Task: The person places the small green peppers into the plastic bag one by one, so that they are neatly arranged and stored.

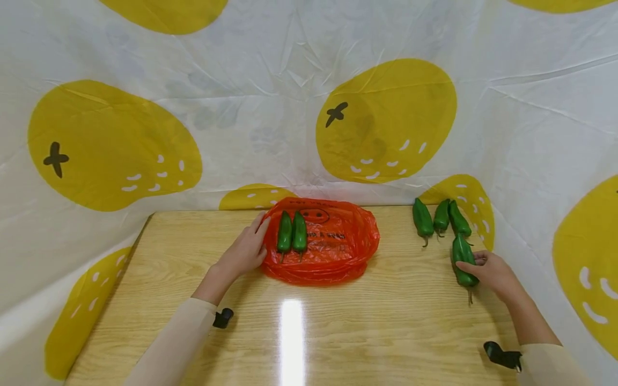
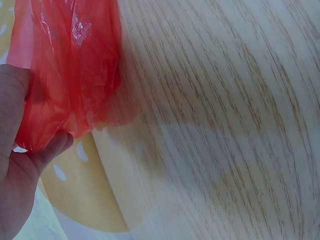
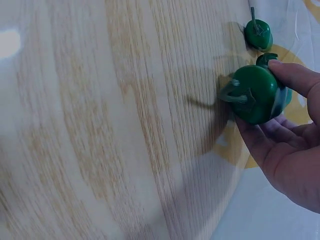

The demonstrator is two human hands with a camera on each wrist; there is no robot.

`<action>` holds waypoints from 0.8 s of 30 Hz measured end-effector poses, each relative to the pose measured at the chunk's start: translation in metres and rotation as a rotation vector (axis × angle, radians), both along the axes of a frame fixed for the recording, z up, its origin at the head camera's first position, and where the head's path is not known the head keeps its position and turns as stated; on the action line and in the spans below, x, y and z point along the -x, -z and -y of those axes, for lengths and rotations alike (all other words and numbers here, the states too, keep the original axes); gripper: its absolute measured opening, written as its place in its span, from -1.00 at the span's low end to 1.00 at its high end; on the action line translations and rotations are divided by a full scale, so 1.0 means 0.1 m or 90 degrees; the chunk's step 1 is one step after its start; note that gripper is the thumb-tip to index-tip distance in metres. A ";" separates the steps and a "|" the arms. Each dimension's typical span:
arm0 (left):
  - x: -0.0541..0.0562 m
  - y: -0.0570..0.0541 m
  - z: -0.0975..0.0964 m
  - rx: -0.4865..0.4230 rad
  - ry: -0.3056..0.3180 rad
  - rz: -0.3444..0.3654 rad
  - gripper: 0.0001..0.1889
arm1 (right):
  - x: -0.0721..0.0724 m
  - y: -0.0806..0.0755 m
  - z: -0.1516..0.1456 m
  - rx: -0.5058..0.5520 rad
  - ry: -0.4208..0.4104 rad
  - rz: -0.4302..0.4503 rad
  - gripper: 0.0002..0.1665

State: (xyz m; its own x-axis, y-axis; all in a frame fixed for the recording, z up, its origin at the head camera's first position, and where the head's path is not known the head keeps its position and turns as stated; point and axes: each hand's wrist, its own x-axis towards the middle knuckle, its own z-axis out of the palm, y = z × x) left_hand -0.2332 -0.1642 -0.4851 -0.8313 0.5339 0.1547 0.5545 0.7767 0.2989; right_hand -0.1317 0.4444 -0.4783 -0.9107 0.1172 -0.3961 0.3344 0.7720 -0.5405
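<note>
An opened red plastic bag (image 1: 314,274) with a printed pig face lies at the middle of the table. Two green peppers (image 1: 285,233) lie side by side in its left part, stems toward me. At the bag's left edge my left hand (image 1: 243,251) holds the plastic; the left wrist view shows the thumb and fingers around the crumpled red film (image 2: 75,65). Over on the right, my right hand (image 1: 493,272) grips a green pepper (image 1: 462,252) between thumb and fingers. Its stem end (image 3: 255,95) faces the right wrist camera.
Behind the gripped pepper, three more green peppers (image 1: 441,216) rest near the table's back right edge. A white cloth with yellow fruit prints (image 1: 260,123) hangs around the wood-grain table (image 1: 386,321). Black wrist mounts (image 1: 502,355) sit at both sleeves.
</note>
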 end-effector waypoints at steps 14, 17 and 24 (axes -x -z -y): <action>0.01 0.02 0.02 0.006 -0.003 -0.004 -0.21 | 0.04 -0.17 0.13 0.034 -0.036 -0.070 0.07; 0.01 0.03 0.03 0.007 -0.003 -0.001 -0.21 | 0.08 -0.27 0.20 0.041 -0.041 -0.072 0.09; 0.02 0.03 0.02 0.007 0.000 -0.005 -0.21 | 0.19 -0.43 0.38 0.056 -0.051 -0.079 0.13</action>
